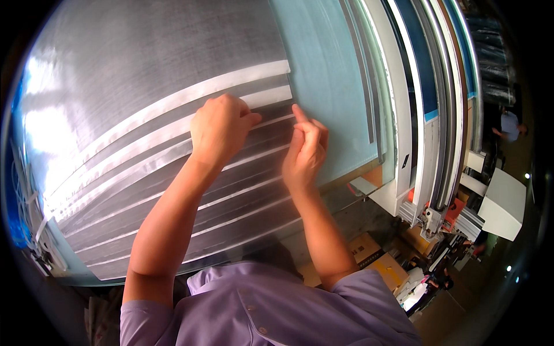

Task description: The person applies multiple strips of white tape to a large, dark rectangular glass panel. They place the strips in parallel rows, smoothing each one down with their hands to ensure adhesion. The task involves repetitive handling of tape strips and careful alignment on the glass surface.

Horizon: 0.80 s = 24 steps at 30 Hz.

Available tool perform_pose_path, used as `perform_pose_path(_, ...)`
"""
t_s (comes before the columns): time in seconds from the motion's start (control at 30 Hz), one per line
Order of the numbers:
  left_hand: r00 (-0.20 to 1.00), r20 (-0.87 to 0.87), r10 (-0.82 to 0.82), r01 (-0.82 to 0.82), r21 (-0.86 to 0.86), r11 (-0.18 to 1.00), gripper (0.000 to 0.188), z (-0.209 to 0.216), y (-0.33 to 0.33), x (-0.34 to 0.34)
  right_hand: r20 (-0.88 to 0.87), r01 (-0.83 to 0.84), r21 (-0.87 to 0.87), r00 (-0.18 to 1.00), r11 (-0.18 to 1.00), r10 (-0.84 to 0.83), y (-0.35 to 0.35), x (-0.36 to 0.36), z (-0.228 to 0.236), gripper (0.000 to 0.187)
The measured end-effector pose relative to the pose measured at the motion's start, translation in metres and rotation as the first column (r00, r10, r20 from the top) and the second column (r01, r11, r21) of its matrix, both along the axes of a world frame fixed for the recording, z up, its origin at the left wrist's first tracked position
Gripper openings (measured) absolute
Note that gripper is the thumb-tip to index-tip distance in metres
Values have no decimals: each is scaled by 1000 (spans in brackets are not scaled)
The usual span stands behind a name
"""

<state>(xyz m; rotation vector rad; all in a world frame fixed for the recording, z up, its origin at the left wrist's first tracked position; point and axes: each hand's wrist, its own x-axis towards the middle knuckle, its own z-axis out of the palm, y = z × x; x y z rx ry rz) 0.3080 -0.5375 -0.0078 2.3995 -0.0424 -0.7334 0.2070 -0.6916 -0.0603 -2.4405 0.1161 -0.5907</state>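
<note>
A dark grey sheet (pixel 231 34) lies flat before me, with several white strips across it. Two wide strips, the upper one (pixel 190 98) and the one below it, run along its middle. Below my left hand the strips are narrower. My left hand (pixel 219 127) is closed over the sheet, and a thin, slightly curved white strip (pixel 153 164) runs into its fingers. At the sheet's right edge is my right hand (pixel 306 150). Its index finger stretches up along the edge, while thumb and other fingers curl together; whatever they may hold is hidden.
The sheet rests on a light blue-green surface (pixel 323 75). Long metal and white rails (pixel 404 115) stand to the right, with a white box-like housing (pixel 502 202) beyond. Cardboard boxes (pixel 369 259) lie below right. Bundled blue and white material (pixel 23 213) is at far left. A person (pixel 511 126) appears far right.
</note>
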Motion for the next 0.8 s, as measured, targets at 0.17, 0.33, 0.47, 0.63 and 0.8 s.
perform_pose_path(0.17, 1000, -27, 11, -11, -10, 1000, 22, 2, 0, 0, -3, -13, -18, 1000, 1000, 13, -1, 0, -1, 8)
perform_pose_path(0.33, 998, 55, -27, 27, -3, 1000, 26, -6, 1, -3, 0, 1, -20, 1000, 1000, -1, 0, 1, -1, 11)
perform_pose_path(0.47, 982, 177, -67, 61, 36, 997, 28, -6, 3, -7, -30, 47, -5, 998, 999, -48, 5, 2, -2, 14)
perform_pose_path(0.63, 971, 231, -57, 17, 173, 985, 29, 8, 41, -28, 26, 57, -80, 998, 995, -56, 8, 4, -6, 14)
perform_pose_path(0.8, 961, 238, 140, -174, 130, 976, 26, 11, 128, -44, 1, 87, -129, 996, 988, -87, 10, 4, -6, 8)
